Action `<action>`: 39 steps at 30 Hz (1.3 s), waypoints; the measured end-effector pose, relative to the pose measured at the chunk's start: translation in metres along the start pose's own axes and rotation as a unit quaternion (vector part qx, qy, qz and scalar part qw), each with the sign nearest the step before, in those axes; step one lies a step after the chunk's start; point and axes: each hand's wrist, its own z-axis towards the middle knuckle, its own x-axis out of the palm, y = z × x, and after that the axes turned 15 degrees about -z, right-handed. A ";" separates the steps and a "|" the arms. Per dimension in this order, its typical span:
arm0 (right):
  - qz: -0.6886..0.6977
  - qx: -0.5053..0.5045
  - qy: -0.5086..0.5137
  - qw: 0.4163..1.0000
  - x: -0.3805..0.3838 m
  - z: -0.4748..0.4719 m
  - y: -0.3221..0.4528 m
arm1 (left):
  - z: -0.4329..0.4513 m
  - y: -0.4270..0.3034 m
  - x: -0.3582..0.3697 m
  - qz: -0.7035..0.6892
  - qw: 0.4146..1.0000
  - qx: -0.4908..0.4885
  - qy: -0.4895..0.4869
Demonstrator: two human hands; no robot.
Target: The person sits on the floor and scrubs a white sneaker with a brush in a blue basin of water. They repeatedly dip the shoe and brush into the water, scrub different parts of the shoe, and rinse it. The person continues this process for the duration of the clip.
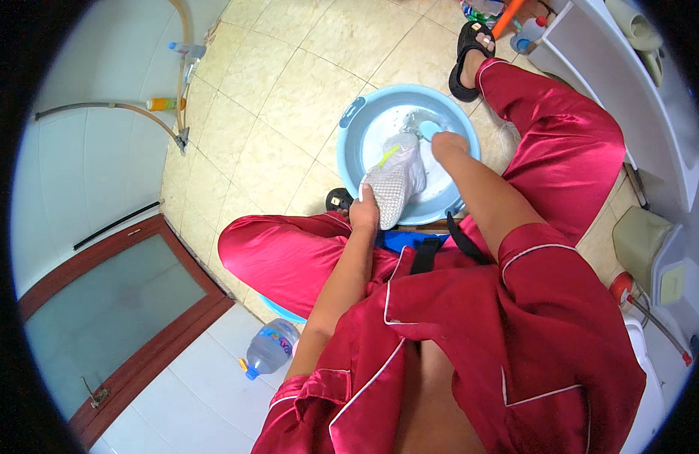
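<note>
A light-blue plastic basin (pixel 349 148) stands on the floor before me, with soapy water in it. My left hand (pixel 365 211) grips a white sneaker (pixel 390 196) by its side at the basin's near rim, its textured sole facing up. Another pale shoe part with a yellow-green stripe (pixel 388 155) lies against it inside the basin; whether it is the same shoe or a second one I cannot tell. Over the basin's right part, my right hand (pixel 449 144) is closed on a light-blue brush or scoop (pixel 429 129), whose far end is at the water.
A large clear water bottle (pixel 271 347) lies by the wooden-framed door (pixel 210 303) at lower left. A hose (pixel 139 109) and an orange bottle (pixel 165 104) are along the left wall. A green bin (pixel 639 244) stands at right; a clear bottle with a red cap (pixel 529 34) is at upper right.
</note>
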 end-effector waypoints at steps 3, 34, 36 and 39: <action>-0.034 -0.045 0.022 0.998 0.006 0.007 -0.003 | -0.011 -0.017 -0.007 0.049 0.999 0.022 -0.010; -0.107 -0.249 -0.033 0.962 -0.014 -0.089 0.002 | -0.006 -0.024 0.001 0.050 0.997 0.061 0.004; -0.095 -0.225 -0.027 0.969 -0.020 -0.097 0.003 | -0.003 -0.024 0.002 0.070 0.994 0.085 0.011; -0.077 -0.175 -0.035 0.981 -0.012 -0.081 0.007 | -0.025 -0.036 0.005 0.107 0.982 0.150 0.041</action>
